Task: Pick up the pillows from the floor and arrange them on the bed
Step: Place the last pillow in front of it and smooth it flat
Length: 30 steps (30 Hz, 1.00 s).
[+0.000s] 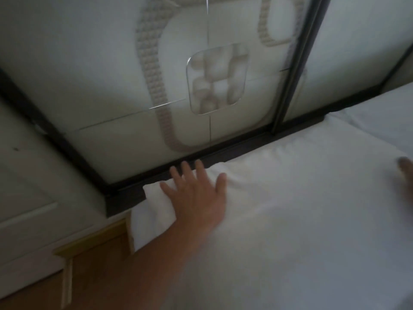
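While the left hand [196,193] lies flat with fingers spread wide on the long white soft pillow [279,198], the pillow runs along the dark wooden headboard rail [234,151] on the bed. Its left end points at the brown wooden floor [100,265]. The right hand [405,166] is blurry at the edge, so I cannot tell its shape.

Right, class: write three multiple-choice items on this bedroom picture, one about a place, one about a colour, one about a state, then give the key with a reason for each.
1. Where does the left hand lie?
A. on the wooden floor
B. on the white pillow near the headboard
C. on the door

2. What colour is the headboard's frame?
A. dark, near black
B. white
C. red

3. How is the left hand held?
A. in a fist
B. pinching a corner
C. open, with fingers spread flat

Key: 1 B, the palm rests on white fabric beside the dark frame. 2 A, dark bars edge the pale panels. 3 C, all the fingers are splayed on the fabric.
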Motion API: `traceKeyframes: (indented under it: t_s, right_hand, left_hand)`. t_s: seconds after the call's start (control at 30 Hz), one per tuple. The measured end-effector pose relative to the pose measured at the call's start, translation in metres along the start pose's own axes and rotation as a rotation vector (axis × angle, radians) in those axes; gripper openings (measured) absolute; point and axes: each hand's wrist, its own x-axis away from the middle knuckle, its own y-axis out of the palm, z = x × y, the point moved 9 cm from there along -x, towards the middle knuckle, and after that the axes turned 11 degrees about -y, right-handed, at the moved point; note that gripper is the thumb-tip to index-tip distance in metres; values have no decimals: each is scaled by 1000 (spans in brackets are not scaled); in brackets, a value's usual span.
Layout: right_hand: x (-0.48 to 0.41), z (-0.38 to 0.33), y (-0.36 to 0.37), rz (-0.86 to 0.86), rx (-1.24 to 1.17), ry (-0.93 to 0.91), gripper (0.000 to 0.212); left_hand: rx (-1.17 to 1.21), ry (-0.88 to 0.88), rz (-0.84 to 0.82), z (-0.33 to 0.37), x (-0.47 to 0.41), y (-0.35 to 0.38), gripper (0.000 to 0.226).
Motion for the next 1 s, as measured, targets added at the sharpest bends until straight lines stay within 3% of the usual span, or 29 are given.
traceKeyframes:
  t_s: [0.03, 0.1, 0.17, 0.23, 0.37, 0.5, 0.63, 1.0]
  right_hand:
    - [6, -11, -2, -26, 28, 16, 116]
    - [26, -55, 10, -44, 398, -73, 90]
    - [53, -107, 63, -264, 473, -298, 75]
    - [80, -119, 107, -436, 532, -300, 70]
    - [77, -109, 110, -491, 539, -198, 68]
    - [81, -147, 96, -286, 433, -299, 67]
    - [126, -146, 123, -487, 499, -325, 68]
    - [172, -160, 107, -509, 489, -345, 75]
  left_hand:
    - [56, 97, 13, 18, 11, 2, 76]
    - [94, 245, -6, 45, 39, 18, 78]
    - [29, 321, -45, 52, 63, 46, 78]
    - [-95, 332, -58, 44, 75, 66, 79]
    - [-139, 312, -98, 43, 71, 69, 83]
    - [-67, 390, 1, 59, 80, 42, 83]
    - [-134, 499, -81, 61, 109, 66, 83]
    - [-249, 541, -185, 5, 170, 67, 111]
